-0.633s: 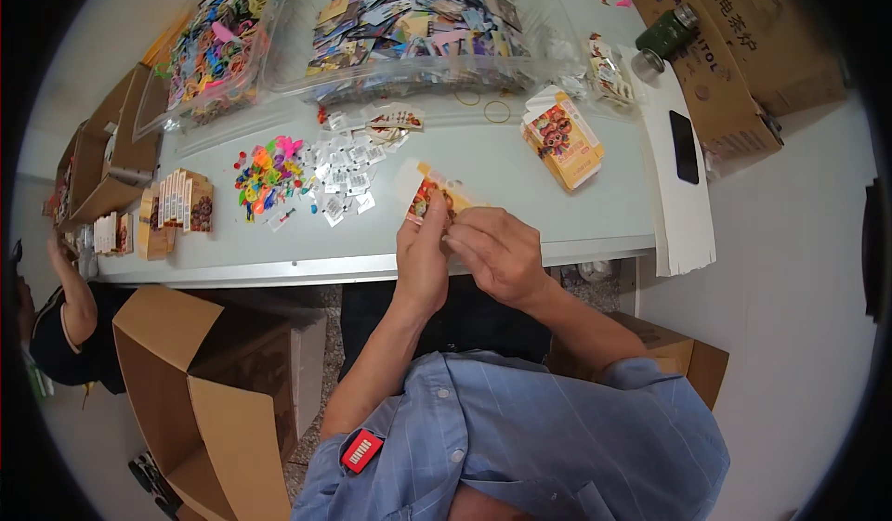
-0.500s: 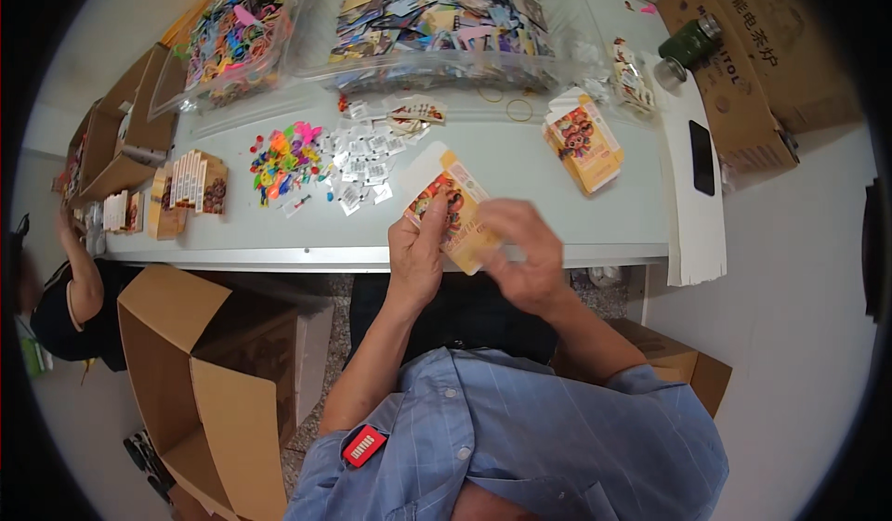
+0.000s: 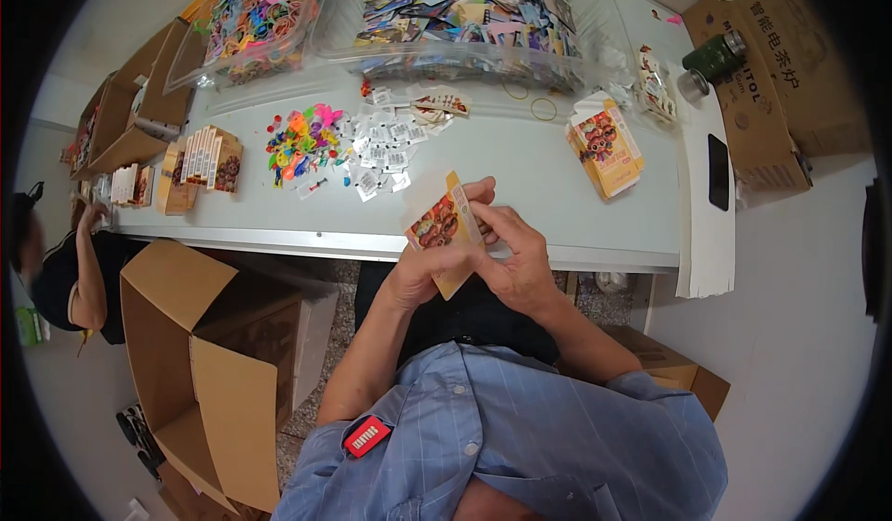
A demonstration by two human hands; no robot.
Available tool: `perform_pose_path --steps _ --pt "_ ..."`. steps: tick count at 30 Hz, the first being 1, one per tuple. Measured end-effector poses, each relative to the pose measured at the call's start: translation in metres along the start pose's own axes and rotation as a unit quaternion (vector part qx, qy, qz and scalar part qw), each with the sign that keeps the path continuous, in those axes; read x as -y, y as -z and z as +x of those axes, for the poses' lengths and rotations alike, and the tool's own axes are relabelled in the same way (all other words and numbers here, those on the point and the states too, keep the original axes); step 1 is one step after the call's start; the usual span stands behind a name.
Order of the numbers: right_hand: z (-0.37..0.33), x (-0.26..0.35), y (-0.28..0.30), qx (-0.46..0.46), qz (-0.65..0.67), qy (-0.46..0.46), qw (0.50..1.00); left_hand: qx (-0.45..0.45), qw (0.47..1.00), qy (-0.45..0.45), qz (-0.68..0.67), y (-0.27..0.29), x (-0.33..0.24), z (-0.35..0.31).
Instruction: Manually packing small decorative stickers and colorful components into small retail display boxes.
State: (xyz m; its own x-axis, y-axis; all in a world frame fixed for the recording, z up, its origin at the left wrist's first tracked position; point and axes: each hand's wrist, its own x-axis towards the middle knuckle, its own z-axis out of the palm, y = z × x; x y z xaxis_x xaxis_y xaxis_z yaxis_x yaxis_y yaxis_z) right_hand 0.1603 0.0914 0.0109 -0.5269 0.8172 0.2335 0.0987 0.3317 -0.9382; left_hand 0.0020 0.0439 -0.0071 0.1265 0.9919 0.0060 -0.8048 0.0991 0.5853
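Observation:
Between my hands, just past the table's near edge, is a small yellow carton [image 3: 439, 227] with a food picture on its front. My left hand [image 3: 418, 275] is closed round it, thumb across the front and some fingers behind. At the carton's right side, my right hand [image 3: 514, 259] pinches the edge with thumb and fingers. The carton is tilted, and its sides look partly opened out. Further right on the table lies a stack of similar flat yellow cartons [image 3: 604, 145]. Small white packets [image 3: 379, 145] and colourful plastic trinkets [image 3: 302, 140] are heaped beyond my left hand.
Clear bins of colourful pieces [image 3: 260, 19] and cards [image 3: 465, 24] stand at the back. Filled-out cartons [image 3: 209, 159] stand at left. A phone [image 3: 718, 172] and green flask [image 3: 714, 55] are at right. An open cardboard box [image 3: 232, 391] sits below; a co-worker [image 3: 79, 280] is far left.
My right hand, apart and blurred before, now grips the carton's right side. The carton has turned more upright and come slightly nearer to me. The whole view has shifted a little.

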Motion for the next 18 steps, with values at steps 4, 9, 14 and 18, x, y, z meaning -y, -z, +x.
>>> perform_pose_path --steps 4,9,14,18 --pt "0.0 0.002 -0.005 0.049 0.048 -0.054 0.996 -0.011 1.0 0.004 0.001 0.006 -0.004 -0.004" --pt "-0.006 0.0 -0.016 0.05 0.074 -0.048 0.995 -0.083 0.994 0.006 0.071 0.02 -0.007 -0.014" --pt "-0.011 -0.008 -0.022 0.019 0.153 -0.155 0.976 -0.289 0.908 -0.056 0.299 0.019 0.002 -0.028" --pt "-0.01 -0.009 -0.031 -0.038 0.217 -0.169 0.961 -0.326 0.9 -0.177 0.229 -0.014 0.002 -0.032"
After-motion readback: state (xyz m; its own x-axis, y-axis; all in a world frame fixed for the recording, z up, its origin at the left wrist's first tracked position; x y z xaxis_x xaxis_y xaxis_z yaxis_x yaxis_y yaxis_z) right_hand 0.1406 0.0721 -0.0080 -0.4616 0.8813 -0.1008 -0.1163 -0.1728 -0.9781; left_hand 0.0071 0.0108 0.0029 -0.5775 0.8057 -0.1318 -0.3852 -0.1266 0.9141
